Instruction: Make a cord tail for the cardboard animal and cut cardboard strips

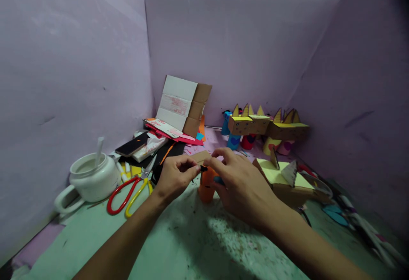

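Orange paper tube (207,192) standing upright on pale green tabletop (153,248), front center, between the two hands. Left hand (175,175): thumb and index pinched on small black piece (203,168), up by the tube's top edge. Right hand (239,182): fingers bent narrow at the tube's right side, fingertips partly hidden, can't tell if they grip it. Left of hands: red-and-yellow-handled scissors (144,176) lying just beside white pot (99,184). Right: yellow-topped cardboard box (294,182) with spikes. Behind: folded cardboard sheet (177,101), black phone (132,143), spiked cardboard figures (241,127).
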The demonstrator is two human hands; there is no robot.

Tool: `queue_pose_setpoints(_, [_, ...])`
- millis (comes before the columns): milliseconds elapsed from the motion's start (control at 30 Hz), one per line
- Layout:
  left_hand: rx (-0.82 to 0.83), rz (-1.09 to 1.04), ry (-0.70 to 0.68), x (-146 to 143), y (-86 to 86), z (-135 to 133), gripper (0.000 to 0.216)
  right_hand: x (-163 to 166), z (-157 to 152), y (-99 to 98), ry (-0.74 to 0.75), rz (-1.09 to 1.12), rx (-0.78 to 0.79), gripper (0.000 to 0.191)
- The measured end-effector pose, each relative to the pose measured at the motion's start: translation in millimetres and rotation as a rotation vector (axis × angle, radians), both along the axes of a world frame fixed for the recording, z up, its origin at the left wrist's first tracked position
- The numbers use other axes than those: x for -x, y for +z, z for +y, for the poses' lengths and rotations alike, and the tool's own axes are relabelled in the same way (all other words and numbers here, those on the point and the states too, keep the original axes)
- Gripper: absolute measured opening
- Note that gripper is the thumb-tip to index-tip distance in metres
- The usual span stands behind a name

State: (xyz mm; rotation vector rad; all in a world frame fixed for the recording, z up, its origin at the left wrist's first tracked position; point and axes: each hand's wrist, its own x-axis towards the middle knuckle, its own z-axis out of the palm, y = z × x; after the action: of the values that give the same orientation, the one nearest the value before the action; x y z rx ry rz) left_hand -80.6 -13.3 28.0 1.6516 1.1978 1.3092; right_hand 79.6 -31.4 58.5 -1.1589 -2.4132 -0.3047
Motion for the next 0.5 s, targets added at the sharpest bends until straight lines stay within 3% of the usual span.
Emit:
queue_pose_setpoints(133, [0.005, -0.012, -0.012, -0.5, 2.2, -1.3, 0.018, 0.7, -0.6, 0.8, -0.013, -0.029, 0.022, 0.027])
queue_pose_setpoints(500, [0.01, 0.011, -0.006, -0.4, 0.3, 0.7, 0.019, 0.4, -1.6, 2.9, -0.041, -0.052, 0.068, 0.028])
